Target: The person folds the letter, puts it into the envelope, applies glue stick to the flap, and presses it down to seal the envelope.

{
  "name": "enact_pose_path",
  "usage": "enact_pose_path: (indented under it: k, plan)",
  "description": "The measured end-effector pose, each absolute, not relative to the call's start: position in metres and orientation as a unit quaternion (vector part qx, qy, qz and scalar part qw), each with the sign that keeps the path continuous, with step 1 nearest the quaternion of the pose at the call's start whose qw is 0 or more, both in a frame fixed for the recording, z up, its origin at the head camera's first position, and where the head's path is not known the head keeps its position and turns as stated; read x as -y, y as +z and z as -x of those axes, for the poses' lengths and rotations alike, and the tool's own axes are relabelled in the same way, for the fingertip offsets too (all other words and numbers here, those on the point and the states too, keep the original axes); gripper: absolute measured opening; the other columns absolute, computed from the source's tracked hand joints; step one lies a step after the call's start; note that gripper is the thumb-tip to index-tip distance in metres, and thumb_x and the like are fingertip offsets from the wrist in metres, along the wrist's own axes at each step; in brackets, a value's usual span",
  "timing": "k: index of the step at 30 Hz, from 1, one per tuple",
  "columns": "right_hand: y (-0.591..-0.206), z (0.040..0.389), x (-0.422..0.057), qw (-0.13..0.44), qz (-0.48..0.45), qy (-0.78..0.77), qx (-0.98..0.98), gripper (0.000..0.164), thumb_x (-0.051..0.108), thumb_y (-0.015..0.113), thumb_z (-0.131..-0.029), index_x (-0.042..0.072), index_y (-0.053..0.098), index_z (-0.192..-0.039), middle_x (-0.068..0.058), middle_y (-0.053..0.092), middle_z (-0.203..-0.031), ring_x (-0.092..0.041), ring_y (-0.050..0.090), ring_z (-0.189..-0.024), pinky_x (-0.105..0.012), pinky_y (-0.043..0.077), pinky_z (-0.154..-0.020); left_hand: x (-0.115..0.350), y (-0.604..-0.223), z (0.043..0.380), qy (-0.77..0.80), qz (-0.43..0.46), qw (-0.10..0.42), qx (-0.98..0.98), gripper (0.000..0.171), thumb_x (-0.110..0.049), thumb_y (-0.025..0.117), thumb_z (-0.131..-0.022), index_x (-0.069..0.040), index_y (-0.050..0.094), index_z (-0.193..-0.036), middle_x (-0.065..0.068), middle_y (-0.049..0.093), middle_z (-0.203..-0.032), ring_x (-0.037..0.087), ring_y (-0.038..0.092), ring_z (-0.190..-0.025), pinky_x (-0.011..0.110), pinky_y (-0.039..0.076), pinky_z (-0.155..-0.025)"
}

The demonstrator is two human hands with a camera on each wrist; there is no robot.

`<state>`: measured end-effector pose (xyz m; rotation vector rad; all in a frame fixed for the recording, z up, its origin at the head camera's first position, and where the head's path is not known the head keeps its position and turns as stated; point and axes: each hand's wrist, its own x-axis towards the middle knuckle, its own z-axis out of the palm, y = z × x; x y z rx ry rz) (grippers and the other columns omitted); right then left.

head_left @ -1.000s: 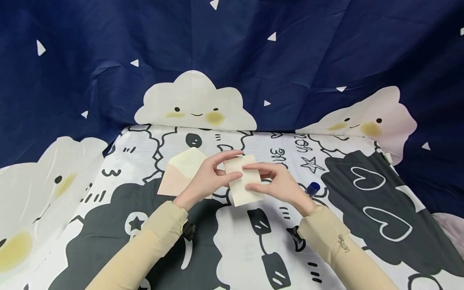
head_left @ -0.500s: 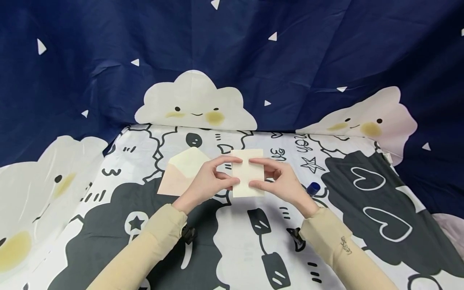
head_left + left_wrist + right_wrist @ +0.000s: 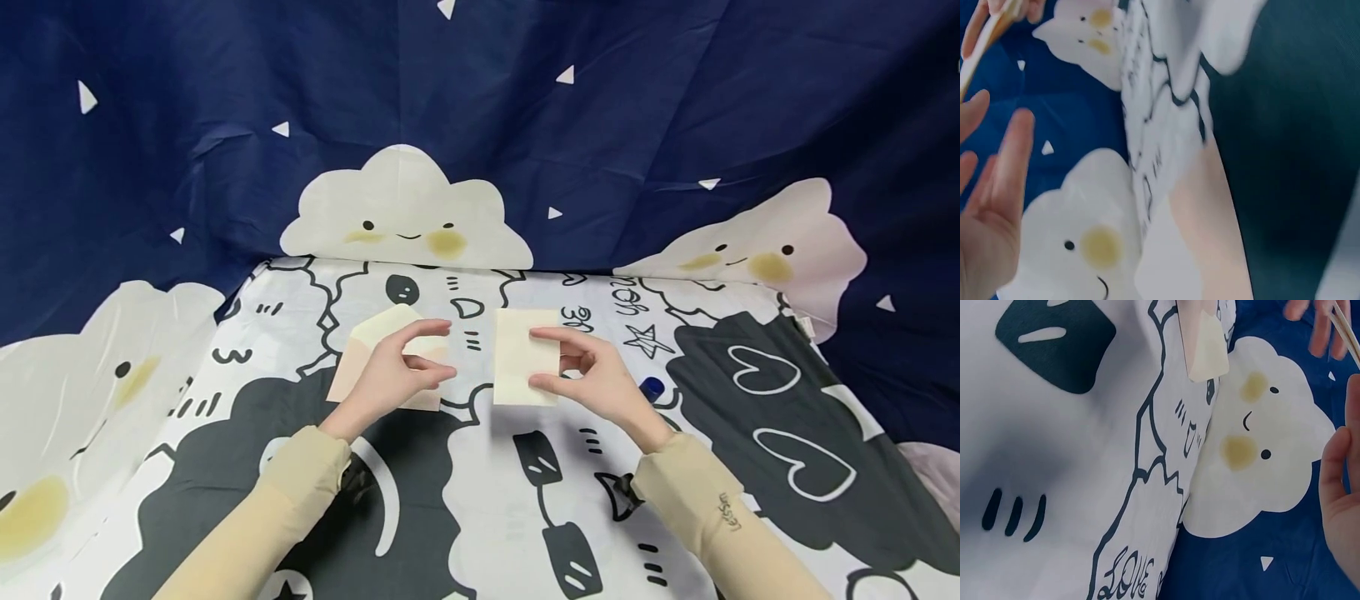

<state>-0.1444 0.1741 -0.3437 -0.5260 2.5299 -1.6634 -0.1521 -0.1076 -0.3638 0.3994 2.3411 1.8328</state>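
My right hand (image 3: 596, 375) pinches the right edge of a small cream folded paper (image 3: 513, 358), thumb below and fingers above. In both wrist views the paper (image 3: 1346, 331) shows edge-on, its layers lying close together. To the left, my left hand (image 3: 397, 367) holds nothing; its thumb and fingers are parted and it stands away from the paper. Beneath that hand lies a pale pink envelope (image 3: 347, 377), its cream pointed flap (image 3: 390, 320) opened upward. The hand covers the middle of the envelope in the head view.
A blue cylindrical cap (image 3: 652, 388) shows just behind the right wrist, the rest of it hidden. Everything lies on a white and dark grey printed cloth (image 3: 517, 517). A navy curtain (image 3: 480, 100) with cloud prints rises behind it.
The paper has gone from tilted to upright and shifted slightly right. My left hand has let go of it and moved left over the envelope, while my right hand keeps its hold.
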Motion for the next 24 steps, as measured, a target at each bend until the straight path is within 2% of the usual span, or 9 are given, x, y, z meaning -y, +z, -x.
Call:
enact_pose_path:
  k: [5,9,13,18,20,24]
  plan:
    - [-0.346,0.145,-0.179,0.026,0.165,-0.539,-0.825,0.06,0.01,0.081,-0.074,0.012,0.058,-0.129,0.012,0.069,-0.096,-0.007,0.069,-0.08,-0.023,0.055,-0.07,0.125,-0.375,0.157,0.588,-0.086,0.033,-0.804,0.061,-0.015,0.076,-0.08,-0.023,0.05,-0.135,0.006,0.051,-0.137,0.024,0.072,-0.093,0.031,0.058,-0.074]
    - [-0.346,0.145,-0.181,0.022,0.162,-0.536,-0.828,0.06,0.011,0.081,-0.074,0.013,0.058,-0.129,0.017,0.067,-0.094,-0.006,0.069,-0.079,-0.023,0.055,-0.07,0.137,-0.384,0.161,0.566,-0.058,0.027,-0.822,0.063,-0.021,0.077,-0.079,-0.023,0.049,-0.136,0.008,0.051,-0.138,0.027,0.069,-0.102,0.033,0.057,-0.079]
    - [-0.346,0.145,-0.185,0.021,0.159,-0.534,-0.83,0.059,0.011,0.08,-0.074,0.012,0.058,-0.129,0.018,0.067,-0.093,-0.006,0.068,-0.079,-0.023,0.054,-0.069,0.145,-0.391,0.164,0.535,-0.048,0.037,-0.842,0.07,-0.025,0.077,-0.079,-0.021,0.044,-0.14,0.012,0.045,-0.142,0.034,0.056,-0.122,0.042,0.052,-0.094]
    - [-0.346,0.144,-0.187,0.022,0.155,-0.53,-0.834,0.06,0.013,0.08,-0.074,0.013,0.058,-0.129,0.017,0.067,-0.092,-0.006,0.068,-0.078,-0.022,0.053,-0.068,0.152,-0.397,0.166,0.502,-0.059,0.041,-0.862,0.081,-0.029,0.078,-0.078,-0.015,0.035,-0.145,0.017,0.034,-0.149,0.038,0.034,-0.138,0.051,0.035,-0.11]
    - [-0.346,0.144,-0.188,0.023,0.154,-0.53,-0.834,0.059,0.013,0.08,-0.074,0.014,0.058,-0.129,0.016,0.068,-0.093,-0.007,0.068,-0.078,-0.022,0.053,-0.068,0.154,-0.399,0.167,0.486,-0.056,0.035,-0.871,0.083,-0.031,0.079,-0.076,-0.016,0.034,-0.145,0.018,0.033,-0.15,0.037,0.032,-0.138,0.052,0.032,-0.112]
    - [-0.346,0.144,-0.189,0.026,0.153,-0.53,-0.834,0.06,0.014,0.08,-0.074,0.014,0.057,-0.129,0.014,0.068,-0.095,-0.007,0.068,-0.079,-0.022,0.053,-0.067,0.159,-0.403,0.169,0.466,-0.04,0.03,-0.883,0.087,-0.034,0.079,-0.076,-0.016,0.031,-0.147,0.02,0.031,-0.149,0.038,0.036,-0.134,0.052,0.034,-0.109]
